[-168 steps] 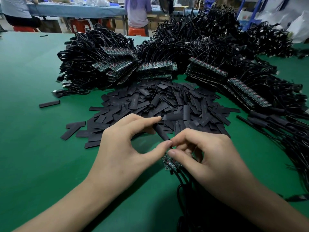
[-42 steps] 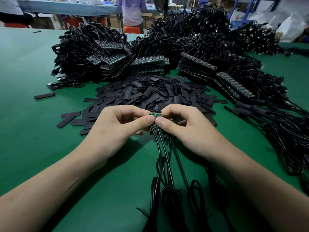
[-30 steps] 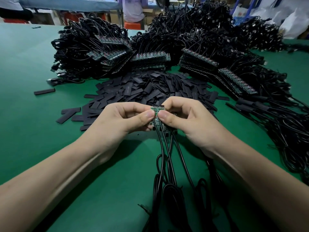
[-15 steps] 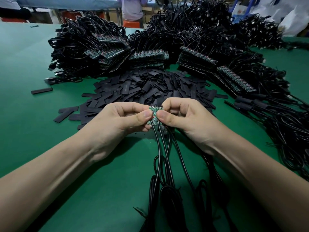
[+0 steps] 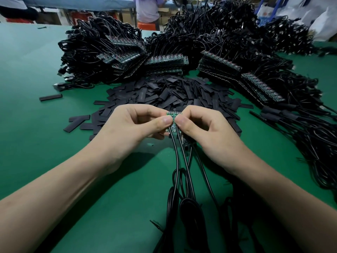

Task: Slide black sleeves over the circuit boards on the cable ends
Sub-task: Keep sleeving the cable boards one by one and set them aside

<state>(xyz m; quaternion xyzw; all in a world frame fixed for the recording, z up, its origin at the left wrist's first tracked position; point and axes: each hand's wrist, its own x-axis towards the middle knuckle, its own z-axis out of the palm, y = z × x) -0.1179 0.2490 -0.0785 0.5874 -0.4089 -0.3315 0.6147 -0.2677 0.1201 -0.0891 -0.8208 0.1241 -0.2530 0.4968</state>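
Pinched between thumb and forefinger on both sides, a small green cluster of circuit boards (image 5: 174, 116) is held just above a green table (image 5: 36, 143). The left hand (image 5: 131, 128) clamps the cluster's left edge and the right hand (image 5: 206, 132) its right edge, with the thumb tips almost meeting over the middle. Black cables (image 5: 174, 161) hang from the boards' lower end and trail toward the camera into loose coils on the table.

No sleeve is on these boards yet. The loose black sleeves (image 5: 175, 94) lie heaped just beyond the knuckles, within easy reach. Behind the heap, bundles (image 5: 113, 57) of coiled cable with rows of bare boards are stacked in an arc. At far right lie finished cables (image 5: 279, 114), their ends already covered in black.

The boards look light, thin and stiff, and probably weakest where the wires are soldered on, so the bare side edges are the safest place to hold them (much as the fingers hold them here). The cables are limp and will drag rather than push. The sleeves appear soft and pressed flat. One would likely need squeezing open at its mouth, then gripping near that end while it is drawn over a board.
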